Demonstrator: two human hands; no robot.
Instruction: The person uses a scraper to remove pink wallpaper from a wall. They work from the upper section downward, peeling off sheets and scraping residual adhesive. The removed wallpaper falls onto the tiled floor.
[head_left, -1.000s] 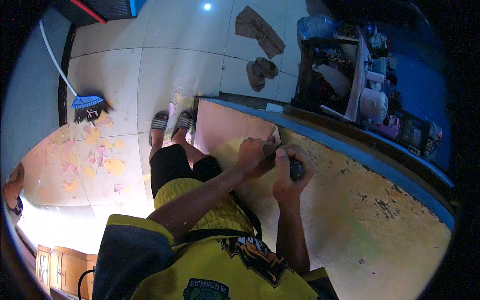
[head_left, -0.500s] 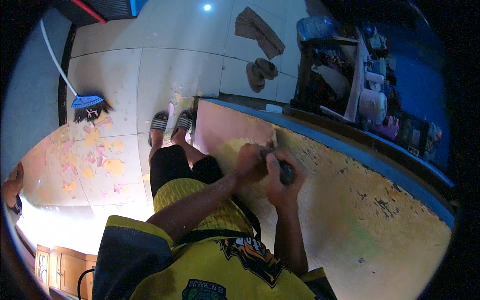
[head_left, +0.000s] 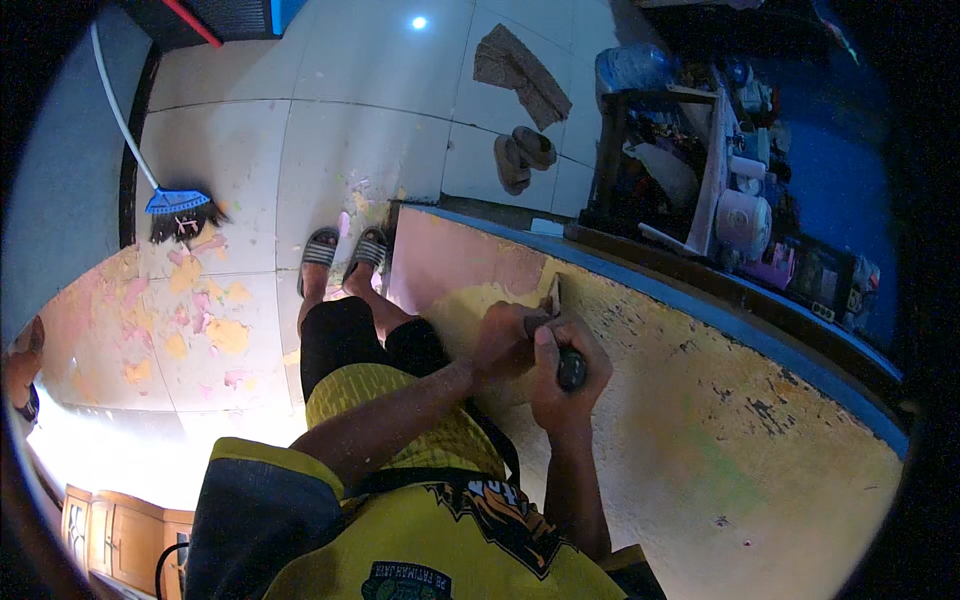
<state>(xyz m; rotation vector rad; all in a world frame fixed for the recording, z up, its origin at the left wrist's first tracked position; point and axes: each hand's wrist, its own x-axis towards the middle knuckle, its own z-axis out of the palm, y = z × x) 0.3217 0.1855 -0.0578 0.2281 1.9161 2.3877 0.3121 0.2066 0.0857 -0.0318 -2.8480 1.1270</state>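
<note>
Both hands meet on a scraper near the picture's centre, its blade pressed to a worn yellow tabletop. The right hand wraps tight round the dark handle; the left hand curls over the blade end, covering most of it, so the blade's shape is hard to make out. At 3 o'clock the tabletop runs wide and bare to its blue edge. At 1 o'clock a cluttered shelf sits in shadow. At 10 o'clock a blue broom leans by the wall over open tiled floor.
</note>
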